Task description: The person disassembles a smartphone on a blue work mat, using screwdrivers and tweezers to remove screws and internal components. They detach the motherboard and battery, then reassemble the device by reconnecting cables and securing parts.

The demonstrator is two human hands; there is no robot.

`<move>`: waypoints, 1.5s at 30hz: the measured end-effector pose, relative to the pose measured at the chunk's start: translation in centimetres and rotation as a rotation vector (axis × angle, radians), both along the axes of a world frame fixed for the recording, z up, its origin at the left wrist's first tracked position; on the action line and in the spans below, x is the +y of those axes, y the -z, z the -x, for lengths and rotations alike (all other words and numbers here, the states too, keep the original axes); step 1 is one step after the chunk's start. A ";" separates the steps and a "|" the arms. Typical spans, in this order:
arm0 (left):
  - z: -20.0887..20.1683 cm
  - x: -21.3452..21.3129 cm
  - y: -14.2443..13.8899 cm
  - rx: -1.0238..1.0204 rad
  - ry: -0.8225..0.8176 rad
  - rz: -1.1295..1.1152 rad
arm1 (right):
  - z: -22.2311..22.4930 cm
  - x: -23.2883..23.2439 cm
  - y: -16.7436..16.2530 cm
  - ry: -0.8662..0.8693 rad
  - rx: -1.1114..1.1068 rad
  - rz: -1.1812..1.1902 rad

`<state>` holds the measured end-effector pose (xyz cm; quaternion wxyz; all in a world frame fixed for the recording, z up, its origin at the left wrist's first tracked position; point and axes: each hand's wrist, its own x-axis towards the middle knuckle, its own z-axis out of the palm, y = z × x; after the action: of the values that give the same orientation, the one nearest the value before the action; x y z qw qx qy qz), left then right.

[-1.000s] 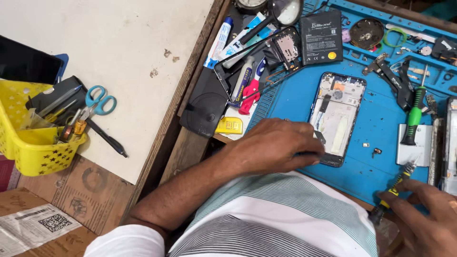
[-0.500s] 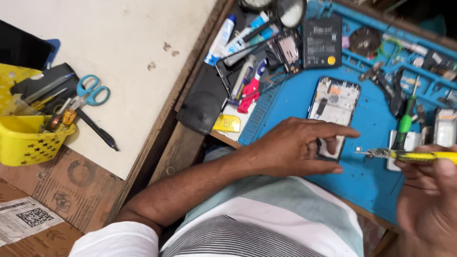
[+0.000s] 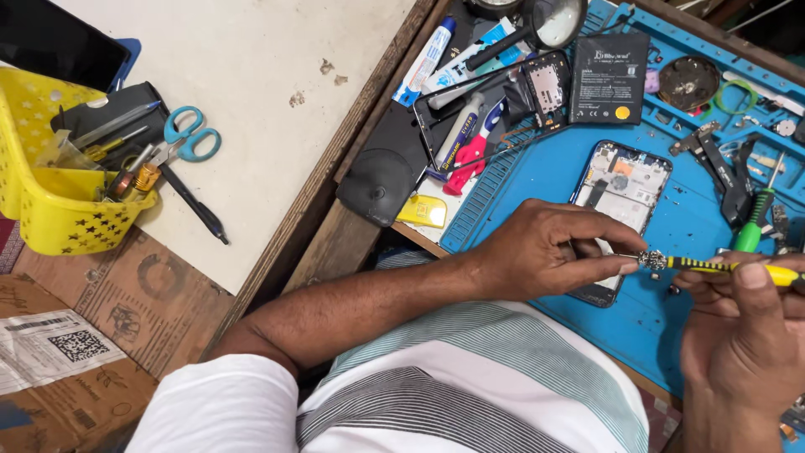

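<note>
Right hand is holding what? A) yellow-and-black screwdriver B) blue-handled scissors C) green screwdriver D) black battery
A: the right hand grips the yellow-and-black screwdriver level above the blue mat, while the left hand pinches at its tip over the opened phone.

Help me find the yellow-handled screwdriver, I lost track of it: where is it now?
In the head view, at right, the yellow-handled screwdriver lies level in the right hand, its tip pinched by the left hand, just above the opened phone on the blue mat.

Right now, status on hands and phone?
Left hand pinching screwdriver tip. Right hand gripping yellow screwdriver. Opened phone flat on blue mat, partly under left hand.
</note>
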<state>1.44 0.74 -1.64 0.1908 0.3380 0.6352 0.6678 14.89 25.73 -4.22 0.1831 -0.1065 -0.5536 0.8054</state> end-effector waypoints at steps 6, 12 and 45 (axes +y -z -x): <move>0.0 -0.1 -0.6 -0.018 -0.020 -0.027 | -0.1 0.5 0.3 -0.035 -0.049 -0.010; 0.3 -0.3 -0.6 -0.009 -0.025 -0.004 | 0.3 1.2 0.7 -0.044 -0.106 -0.077; 0.0 -0.1 0.0 0.049 -0.024 -0.023 | 0.1 1.3 1.5 -0.047 -0.141 -0.219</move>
<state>1.45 0.61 -1.64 0.1633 0.3489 0.6359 0.6687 14.84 27.07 -5.74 0.1356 -0.1291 -0.6519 0.7348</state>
